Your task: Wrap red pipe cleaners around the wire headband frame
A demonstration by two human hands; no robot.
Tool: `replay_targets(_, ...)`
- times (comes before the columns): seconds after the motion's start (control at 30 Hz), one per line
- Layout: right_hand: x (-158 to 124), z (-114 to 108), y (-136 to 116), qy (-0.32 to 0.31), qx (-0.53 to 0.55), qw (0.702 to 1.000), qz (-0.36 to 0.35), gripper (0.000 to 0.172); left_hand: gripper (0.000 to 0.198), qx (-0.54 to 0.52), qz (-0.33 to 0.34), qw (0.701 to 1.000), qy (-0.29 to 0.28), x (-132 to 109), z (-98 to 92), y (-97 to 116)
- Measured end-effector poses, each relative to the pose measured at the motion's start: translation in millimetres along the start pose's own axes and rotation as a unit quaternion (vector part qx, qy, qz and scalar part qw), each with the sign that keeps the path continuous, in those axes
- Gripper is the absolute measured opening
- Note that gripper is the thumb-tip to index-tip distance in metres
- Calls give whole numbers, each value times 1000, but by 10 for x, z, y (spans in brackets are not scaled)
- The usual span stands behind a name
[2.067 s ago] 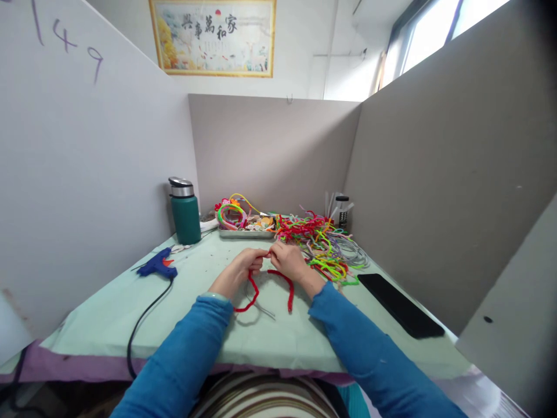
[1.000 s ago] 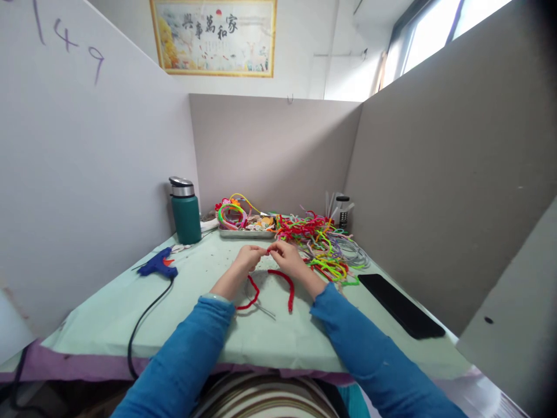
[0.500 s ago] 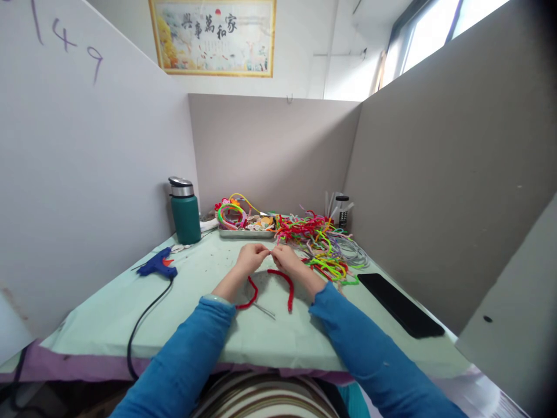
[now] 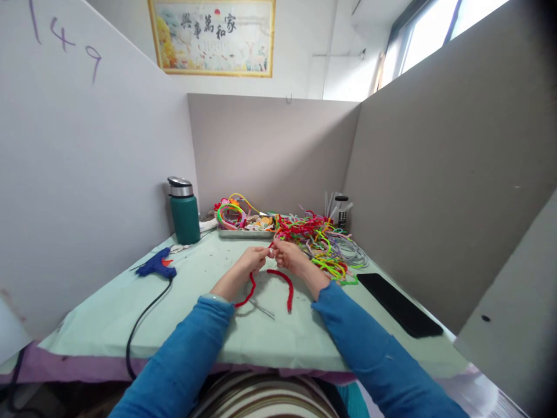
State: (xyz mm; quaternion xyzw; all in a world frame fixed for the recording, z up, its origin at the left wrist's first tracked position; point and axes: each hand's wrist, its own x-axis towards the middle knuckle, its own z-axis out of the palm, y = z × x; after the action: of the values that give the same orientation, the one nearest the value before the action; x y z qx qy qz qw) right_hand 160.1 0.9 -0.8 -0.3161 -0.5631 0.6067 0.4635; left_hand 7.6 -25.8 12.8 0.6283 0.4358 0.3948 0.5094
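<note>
My left hand [image 4: 250,262] and my right hand [image 4: 290,258] meet fingertip to fingertip above the middle of the table, both pinched on a red pipe cleaner [image 4: 250,288]. Its loose end curls down under my left wrist. A curved red-wrapped band [image 4: 285,283] arches on the cloth below my right hand, apart from the fingers. A thin grey wire [image 4: 263,309] lies between the two red pieces. Both sleeves are blue.
A blue glue gun [image 4: 156,265] with a black cord [image 4: 138,328] lies at the left. A green flask [image 4: 184,212] stands behind it. A metal tray [image 4: 244,233] and a heap of coloured pipe cleaners [image 4: 324,241] fill the back. A black phone [image 4: 398,304] lies at the right.
My hands stay together at the same spot, fingers working on the red pipe cleaner. Its hanging end has shifted slightly under my left wrist. Nothing else moved.
</note>
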Motion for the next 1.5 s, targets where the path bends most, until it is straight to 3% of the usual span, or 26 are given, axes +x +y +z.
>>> replay_targets(0.13,-24,47,21,14,-89,993,-81,31,23,-77,-31,995,-56,-30,-26,23)
replay_targets(0.4,-9,50,47,53,-123,983,-124,26,21,-112,-85,986,-93,-9,-18,37)
replay_targets(0.6,74,-88,63,165,-47,981,-90,30,15,-146,-113,976,-119,35,-67,-20)
replay_targets(0.77,113,-156,43,212,43,975,-48,29,25,-82,-47,985,-146,-22,-36,-11)
replay_targets(0.87,103,-147,39,190,61,978,-54,32,23,-76,-48,989,-115,-51,-32,22)
replay_targets(1.0,78,-117,68,103,13,994,-34,37,16,-80,-60,991,-93,-43,-59,30)
replay_targets(1.1,71,-85,92,103,-46,992,-62,35,17,-63,-61,994,-69,-30,-60,23)
replay_targets(1.2,71,-55,92,109,-58,989,-76,33,21,1,-54,998,-26,-11,-27,23)
replay_targets(1.3,81,-27,77,89,10,995,-46,30,24,102,-27,993,45,21,22,27)
replay_targets(1.4,91,-19,61,137,23,989,-54,29,25,126,-16,990,65,44,58,28)
replay_targets(1.5,88,-48,43,208,-26,974,-82,29,28,91,-28,995,35,28,64,26)
